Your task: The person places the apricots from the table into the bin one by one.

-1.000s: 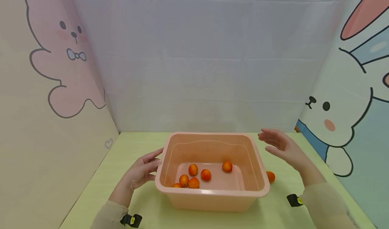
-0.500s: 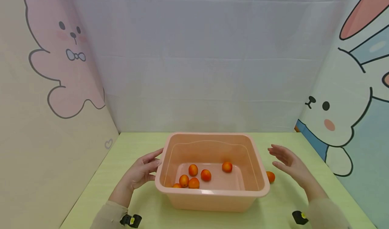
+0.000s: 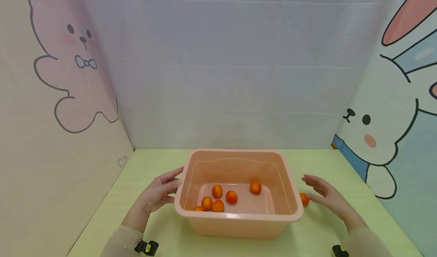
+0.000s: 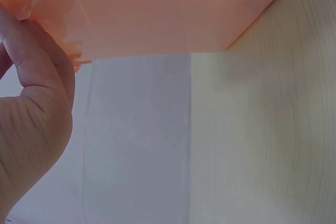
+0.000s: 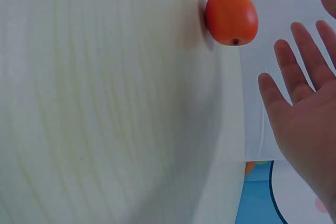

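Note:
A pale orange plastic tub (image 3: 237,226) stands on the table, with several small orange-red tomatoes (image 3: 231,197) on its floor. My left hand (image 3: 158,190) holds the tub's left rim, its thumb tip over the edge; in the left wrist view, the hand lies against the outer wall (image 4: 147,14). To the right of the tub, one more tomato (image 3: 304,199) lies on the table, partly hidden behind the tub's right side. My right hand (image 3: 324,194) hovers beside this tomato with fingers spread and nothing in them. The right wrist view has the tomato (image 5: 231,17) apart from the fingers.
The tub sits on a light green-yellow table (image 3: 136,166). A white cloth backdrop (image 3: 222,79) rises behind the table, and side panels with a cartoon bear (image 3: 78,82) and a cartoon rabbit (image 3: 382,135) flank it.
My right hand has come down from above the tub's right rim and moved a little right, to beside the loose tomato. The left hand and the tub have stayed in place.

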`<action>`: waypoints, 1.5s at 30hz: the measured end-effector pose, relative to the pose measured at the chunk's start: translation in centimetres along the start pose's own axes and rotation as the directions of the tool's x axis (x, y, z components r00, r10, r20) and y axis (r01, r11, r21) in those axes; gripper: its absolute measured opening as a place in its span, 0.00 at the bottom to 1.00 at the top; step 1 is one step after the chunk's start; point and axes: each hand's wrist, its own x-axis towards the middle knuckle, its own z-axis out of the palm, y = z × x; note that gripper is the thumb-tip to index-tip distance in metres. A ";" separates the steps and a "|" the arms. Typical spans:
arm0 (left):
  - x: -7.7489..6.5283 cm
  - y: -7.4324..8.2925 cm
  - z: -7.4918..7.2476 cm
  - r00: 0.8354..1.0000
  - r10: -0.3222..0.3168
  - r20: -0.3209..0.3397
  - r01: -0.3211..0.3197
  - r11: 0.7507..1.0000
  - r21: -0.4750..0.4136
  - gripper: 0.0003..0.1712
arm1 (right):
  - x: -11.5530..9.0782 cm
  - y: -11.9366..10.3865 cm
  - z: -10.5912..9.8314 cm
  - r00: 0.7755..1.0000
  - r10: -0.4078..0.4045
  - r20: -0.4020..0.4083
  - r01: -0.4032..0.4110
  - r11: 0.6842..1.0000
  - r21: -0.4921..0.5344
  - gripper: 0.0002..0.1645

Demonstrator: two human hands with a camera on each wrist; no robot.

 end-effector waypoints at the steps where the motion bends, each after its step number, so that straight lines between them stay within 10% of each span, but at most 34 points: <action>1: 0.0 0.0 0.0 1.000 -0.001 0.000 0.001 1.000 0.001 0.32 | -0.1 0.3 0.1 1.000 -0.001 0.009 0.001 1.000 0.002 0.35; 29: 0.0 -0.4 -0.2 0.999 0.030 0.030 -0.030 1.000 -0.008 0.32 | -0.4 2.7 1.0 0.981 0.181 0.071 -0.164 0.967 -0.195 0.28; 45: 0.0 -0.5 -0.3 0.998 0.040 0.047 -0.039 0.999 -0.019 0.30 | 0.9 -0.6 -1.8 0.988 0.155 0.009 -0.154 0.987 -0.052 0.29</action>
